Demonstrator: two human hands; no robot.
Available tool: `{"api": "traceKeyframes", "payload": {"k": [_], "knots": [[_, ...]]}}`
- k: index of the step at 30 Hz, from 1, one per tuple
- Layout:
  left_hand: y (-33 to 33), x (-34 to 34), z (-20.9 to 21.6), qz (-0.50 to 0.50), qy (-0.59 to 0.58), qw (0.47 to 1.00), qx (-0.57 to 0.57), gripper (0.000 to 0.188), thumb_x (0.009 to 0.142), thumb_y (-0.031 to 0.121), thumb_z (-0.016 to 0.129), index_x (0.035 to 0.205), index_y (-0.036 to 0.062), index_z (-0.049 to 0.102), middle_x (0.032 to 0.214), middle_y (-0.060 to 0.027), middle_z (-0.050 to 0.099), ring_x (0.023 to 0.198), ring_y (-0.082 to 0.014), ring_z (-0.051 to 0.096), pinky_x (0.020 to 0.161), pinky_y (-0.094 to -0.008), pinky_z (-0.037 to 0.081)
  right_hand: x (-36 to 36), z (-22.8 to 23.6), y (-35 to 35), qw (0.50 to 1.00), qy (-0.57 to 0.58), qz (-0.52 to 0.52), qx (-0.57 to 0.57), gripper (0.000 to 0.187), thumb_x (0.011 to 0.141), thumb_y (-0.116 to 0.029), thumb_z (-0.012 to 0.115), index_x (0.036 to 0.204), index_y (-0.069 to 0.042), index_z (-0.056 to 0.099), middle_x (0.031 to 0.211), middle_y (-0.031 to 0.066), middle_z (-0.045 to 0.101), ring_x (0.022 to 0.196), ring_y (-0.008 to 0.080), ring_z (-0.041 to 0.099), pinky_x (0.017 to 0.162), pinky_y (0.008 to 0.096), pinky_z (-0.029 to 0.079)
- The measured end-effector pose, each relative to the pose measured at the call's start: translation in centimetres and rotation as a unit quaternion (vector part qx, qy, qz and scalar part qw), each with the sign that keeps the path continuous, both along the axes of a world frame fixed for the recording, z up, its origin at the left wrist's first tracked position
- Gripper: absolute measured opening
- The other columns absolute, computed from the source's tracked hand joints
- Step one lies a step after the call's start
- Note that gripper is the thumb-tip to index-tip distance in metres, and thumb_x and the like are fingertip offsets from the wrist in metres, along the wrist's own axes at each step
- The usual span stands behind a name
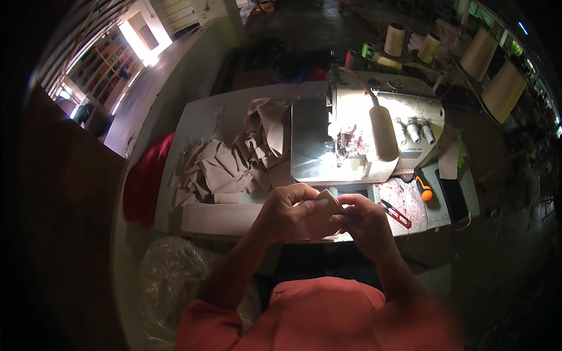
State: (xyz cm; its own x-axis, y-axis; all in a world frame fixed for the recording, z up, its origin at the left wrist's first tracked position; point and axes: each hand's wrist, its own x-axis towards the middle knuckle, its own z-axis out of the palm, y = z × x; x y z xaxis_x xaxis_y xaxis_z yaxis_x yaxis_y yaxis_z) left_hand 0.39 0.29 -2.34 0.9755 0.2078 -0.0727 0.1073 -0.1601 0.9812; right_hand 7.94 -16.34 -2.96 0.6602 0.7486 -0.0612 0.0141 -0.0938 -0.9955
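Observation:
Between my two hands is a folded piece of beige fabric [322, 217], held up at the front edge of the sewing table. My left hand [287, 210] grips its left side, thumb across the face. On the other side my right hand [364, 221] pinches the right edge with thumb and fingers. Just beyond my hands stands a sewing machine [357, 131], its needle area brightly lit. A heap of beige fabric pieces [225, 169] lies left of the machine, and a flat beige strip or stack [216, 219] runs along the front edge.
Right of my hands lie small red-handled snips [398, 215], an orange-and-black tool [424, 187] and a dark phone-like slab [451, 196]. Thread cones [503, 88] stand at the back right. Red cloth [146, 181] hangs at the table's left end; clear plastic [175, 275] sits below.

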Motion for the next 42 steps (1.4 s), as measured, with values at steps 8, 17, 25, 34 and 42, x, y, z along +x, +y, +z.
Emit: {"api": "traceKeyframes", "payload": {"k": [8,17,25,34,42], "knots": [[-0.3,0.4,-0.4,0.029,-0.032,0.999,0.014,0.016,0.081,0.016,0.058,0.083,0.0004,0.058,0.073,-0.0001,0.055,0.069,-0.005,0.049,0.062,-0.0199,0.041,0.2,0.4,0.1,1.0,0.024,0.0,0.015,0.029,0.079,-0.002,0.055,0.106,0.002,0.045,0.071,0.0064,0.058,0.063,0.0089,0.055,0.057,0.0206,0.045],[-0.6,1.8,0.5,0.025,-0.007,0.999,0.037,0.013,0.08,0.013,0.056,0.079,0.0,0.057,0.073,-0.0013,0.055,0.07,-0.0058,0.049,0.062,-0.0211,0.04,0.6,-0.9,0.1,0.996,0.08,-0.002,0.044,0.04,0.079,-0.002,0.054,0.115,0.004,0.038,0.069,0.0088,0.059,0.063,0.0103,0.057,0.057,0.0215,0.045],[0.3,5.9,-1.3,0.027,-0.131,0.951,0.28,0.009,0.074,0.007,0.057,0.077,-0.0022,0.056,0.07,-0.0113,0.055,0.065,-0.0185,0.055,0.06,-0.0262,0.042,2.3,-3.7,1.5,0.977,0.153,-0.046,0.141,0.036,0.08,0.0,0.052,0.111,0.007,0.035,0.073,0.0117,0.059,0.06,0.0133,0.059,0.055,0.0217,0.046],[0.7,5.8,-2.5,-0.052,-0.188,0.846,0.497,0.014,0.068,0.007,0.058,0.082,0.0047,0.061,0.075,-0.0083,0.051,0.075,-0.0241,0.051,0.065,-0.0331,0.044,0.9,-6.8,2.0,0.967,0.158,-0.108,0.169,0.026,0.082,0.001,0.049,0.107,0.004,0.044,0.083,0.0114,0.058,0.066,0.0165,0.06,0.062,0.0247,0.049],[1.8,8.6,-2.9,-0.029,-0.189,0.892,0.409,0.014,0.065,0.006,0.06,0.077,0.0024,0.053,0.075,-0.0099,0.051,0.07,-0.0268,0.052,0.062,-0.0348,0.044,2.5,-6.3,2.8,0.969,0.128,-0.126,0.171,0.021,0.084,-0.004,0.05,0.101,0.006,0.055,0.082,0.0102,0.061,0.066,0.012,0.059,0.062,0.0218,0.047]]}}
